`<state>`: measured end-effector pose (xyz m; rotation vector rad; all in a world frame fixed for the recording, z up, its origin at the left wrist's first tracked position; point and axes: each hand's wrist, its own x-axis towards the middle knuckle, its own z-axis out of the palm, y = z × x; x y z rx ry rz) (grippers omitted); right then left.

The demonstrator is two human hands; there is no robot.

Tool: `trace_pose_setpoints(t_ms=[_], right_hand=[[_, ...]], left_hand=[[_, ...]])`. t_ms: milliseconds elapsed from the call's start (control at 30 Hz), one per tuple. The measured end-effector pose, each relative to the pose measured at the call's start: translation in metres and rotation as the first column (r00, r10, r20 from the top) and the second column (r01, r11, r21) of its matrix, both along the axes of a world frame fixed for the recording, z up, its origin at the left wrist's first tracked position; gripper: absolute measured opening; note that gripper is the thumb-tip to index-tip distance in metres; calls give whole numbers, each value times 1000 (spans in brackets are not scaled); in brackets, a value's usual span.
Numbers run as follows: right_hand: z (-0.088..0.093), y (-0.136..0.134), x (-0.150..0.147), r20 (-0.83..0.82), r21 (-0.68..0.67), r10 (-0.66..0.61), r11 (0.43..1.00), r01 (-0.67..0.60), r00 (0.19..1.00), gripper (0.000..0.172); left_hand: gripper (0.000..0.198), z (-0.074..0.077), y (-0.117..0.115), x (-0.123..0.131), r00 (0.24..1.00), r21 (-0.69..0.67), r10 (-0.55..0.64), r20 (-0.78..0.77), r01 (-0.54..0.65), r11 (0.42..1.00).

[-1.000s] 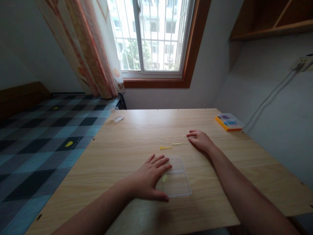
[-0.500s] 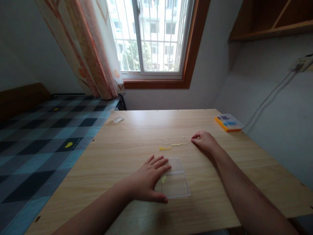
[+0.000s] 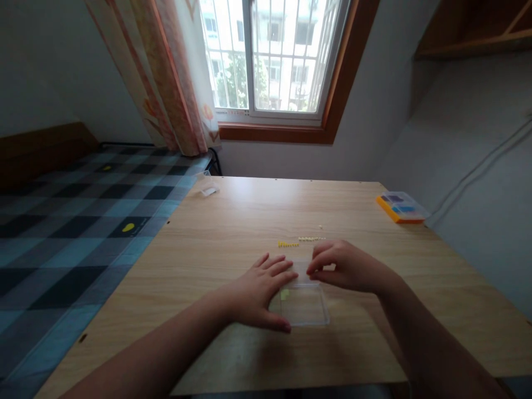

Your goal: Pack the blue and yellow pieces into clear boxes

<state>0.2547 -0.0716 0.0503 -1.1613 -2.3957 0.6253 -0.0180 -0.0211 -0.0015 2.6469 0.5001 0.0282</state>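
Observation:
My left hand (image 3: pixel 261 291) lies spread, palm down, over the left side of a clear plastic box (image 3: pixel 307 310), fingers apart and holding nothing. Through the plastic shows a small pale yellow-green patch (image 3: pixel 285 294). My right hand (image 3: pixel 341 266) hovers at the box's far right part, thumb and fingertips pinched together; whatever is between them is too small to make out. Just beyond the box, a row of tiny yellow pieces (image 3: pixel 288 244) lies beside a row of tiny cream pieces (image 3: pixel 311 239). One loose pale piece (image 3: pixel 320 226) sits farther back.
On the wooden table (image 3: pixel 174 288), an orange case with a clear lid (image 3: pixel 401 209) lies at the back right. A small clear open container (image 3: pixel 209 189) stands at the far left corner. A bed with a checked cover (image 3: pixel 83 221) adjoins the left; a cable (image 3: pixel 477 169) runs along the right wall.
My right hand has come from right of the cream row toward me and left, over the box's far part. My left hand stays on the box. The camera view has shifted slightly.

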Motion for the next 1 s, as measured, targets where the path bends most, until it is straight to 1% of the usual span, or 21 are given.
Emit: trace_pose_setpoints(t_ms=[67,167,400,567,700,833,1000], right_hand=[[-2,-9,-19,56,-68,101,993,-97,993,15],[-7,-14,-36,135,-121,172,980,-156,976,18],[-12,-14,-47,286,-136,167,982,-132,944,17],[-11,-14,-42,250,-96,162,985,-142,955,19],[-8,-14,-38,222,-123,166,982,-141,961,20],[-6,-14,-40,244,-157,188,976,-153,951,18],[-9,-14,-43,238,-149,197,975,-164,951,18]], left_hand=[[104,-1,0,0,1000,-4,-6,20,6,1000],[105,-2,0,1,999,-9,-12,33,12,1000],[101,-2,-1,2,999,0,-19,34,19,1000],[103,-2,0,2,999,1,-24,31,24,1000],[104,-3,0,2,999,-7,-26,37,26,1000],[103,-4,1,2,999,-8,-30,44,30,1000],[101,-6,1,2,997,-6,-28,68,28,1000]])
